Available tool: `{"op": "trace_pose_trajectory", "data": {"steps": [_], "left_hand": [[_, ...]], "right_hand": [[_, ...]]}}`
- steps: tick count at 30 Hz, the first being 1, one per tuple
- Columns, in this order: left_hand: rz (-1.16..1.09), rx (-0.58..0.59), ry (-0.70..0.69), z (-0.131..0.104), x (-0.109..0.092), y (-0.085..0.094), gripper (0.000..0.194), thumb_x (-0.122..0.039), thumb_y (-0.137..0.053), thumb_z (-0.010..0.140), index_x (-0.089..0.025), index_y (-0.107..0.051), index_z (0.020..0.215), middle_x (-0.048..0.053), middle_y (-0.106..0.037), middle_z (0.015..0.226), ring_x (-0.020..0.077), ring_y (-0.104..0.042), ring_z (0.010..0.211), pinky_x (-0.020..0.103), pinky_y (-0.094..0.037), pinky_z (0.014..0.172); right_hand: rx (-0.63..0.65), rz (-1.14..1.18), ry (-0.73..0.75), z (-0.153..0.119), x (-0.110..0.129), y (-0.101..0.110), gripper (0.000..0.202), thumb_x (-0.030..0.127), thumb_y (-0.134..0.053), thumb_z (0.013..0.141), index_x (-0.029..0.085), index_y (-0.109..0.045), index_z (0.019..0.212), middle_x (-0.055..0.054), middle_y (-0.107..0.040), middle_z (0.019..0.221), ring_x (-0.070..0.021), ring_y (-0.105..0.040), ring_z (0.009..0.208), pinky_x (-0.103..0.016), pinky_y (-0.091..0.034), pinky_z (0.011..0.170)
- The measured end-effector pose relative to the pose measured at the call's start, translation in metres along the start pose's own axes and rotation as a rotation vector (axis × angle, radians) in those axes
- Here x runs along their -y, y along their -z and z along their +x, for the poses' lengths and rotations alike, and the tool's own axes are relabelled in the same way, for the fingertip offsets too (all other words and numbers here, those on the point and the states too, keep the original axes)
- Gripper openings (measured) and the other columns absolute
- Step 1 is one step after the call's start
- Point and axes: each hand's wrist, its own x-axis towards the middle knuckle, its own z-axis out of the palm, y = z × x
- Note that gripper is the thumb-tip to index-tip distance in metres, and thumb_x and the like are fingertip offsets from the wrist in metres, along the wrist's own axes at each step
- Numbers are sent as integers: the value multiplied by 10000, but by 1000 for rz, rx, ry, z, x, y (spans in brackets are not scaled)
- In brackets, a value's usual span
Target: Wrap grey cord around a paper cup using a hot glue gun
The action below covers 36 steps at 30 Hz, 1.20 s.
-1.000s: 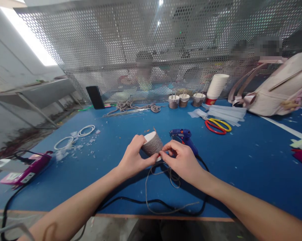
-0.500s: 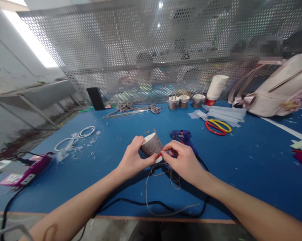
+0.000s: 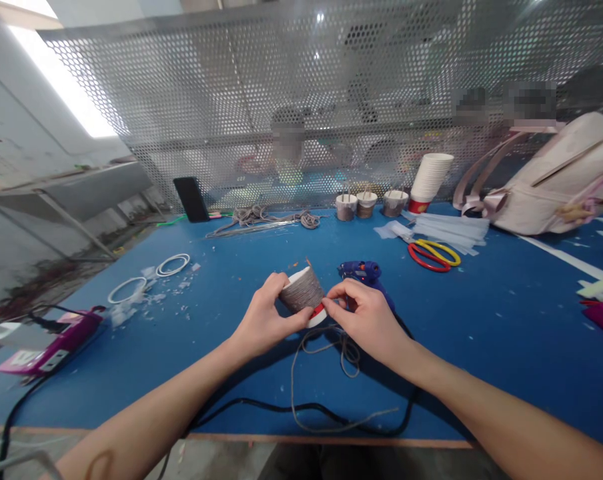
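A paper cup (image 3: 303, 292), mostly wrapped in grey cord, lies tilted in my left hand (image 3: 265, 313), whose thumb and fingers close around it. Near its lower end a red and white strip of the cup shows bare. My right hand (image 3: 366, 320) pinches the grey cord (image 3: 349, 353) right against the cup's side. From there the loose cord falls in loops onto the table and trails toward the front edge. Just behind my right hand lies a blue glue gun (image 3: 360, 270), partly covered by that hand.
Scissors (image 3: 434, 255) with red and yellow handles lie by translucent strips (image 3: 449, 230). Behind stand stacked paper cups (image 3: 431, 177) and three wrapped cups (image 3: 366, 205). A purple power strip (image 3: 56, 343), white rings (image 3: 173, 265), a phone (image 3: 191, 199) and a black cable (image 3: 281, 405) lie around.
The cup has turned slightly in my left hand, and more of its red band shows. Both hands keep nearly the same place and hold.
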Motion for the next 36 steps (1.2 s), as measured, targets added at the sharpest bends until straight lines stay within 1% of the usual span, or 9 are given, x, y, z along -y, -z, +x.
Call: {"op": "trace_pose_trajectory", "data": {"steps": [6,11,15,20,25,29,36], "left_hand": [[-52,46,22,1,0,1,212,-330,-608,674,-188,-453,704,-34,-413,698,125,-416,666,256,-365,604],[-73,52,40,1,-2,2,199,-321,-603,671,-189,-459,708,-35,-410,699,125,-420,659,257,-369,603],[-88,50,51,1,-2,2,193,-316,-602,669,-191,-460,706,-36,-408,694,124,-422,656,252,-373,599],[-106,50,30,1,0,3,189,-312,-616,669,-185,-484,718,-29,-430,703,126,-432,662,250,-384,595],[-140,75,42,1,3,3,188,-315,-617,673,-182,-502,740,-19,-445,723,131,-456,676,253,-407,611],[-161,83,48,2,3,4,196,-322,-620,670,-180,-506,744,-19,-438,716,128,-448,664,252,-396,600],[-210,93,54,3,4,5,202,-338,-617,676,-177,-508,734,-16,-441,709,124,-428,645,248,-367,581]], "right_hand": [[0,11,-6,1,0,0,108,219,-577,819,189,-614,722,5,-565,650,-130,-514,601,-247,-398,562],[12,36,-30,2,0,0,99,218,-582,811,187,-615,724,5,-577,653,-129,-520,601,-243,-403,559],[29,86,-78,3,-2,0,101,234,-580,803,188,-618,722,4,-598,647,-131,-537,593,-238,-420,551],[50,144,-130,4,-3,1,104,248,-582,792,183,-620,720,-2,-613,652,-132,-540,599,-241,-429,552],[70,218,-184,5,-2,1,116,264,-578,775,180,-609,700,10,-588,633,-126,-517,587,-242,-409,547],[113,308,-252,7,-1,2,135,281,-576,761,175,-594,679,25,-562,605,-113,-482,557,-242,-385,535],[155,465,-375,11,-1,1,148,301,-602,729,167,-596,666,28,-579,640,-109,-502,596,-255,-397,602]]}}
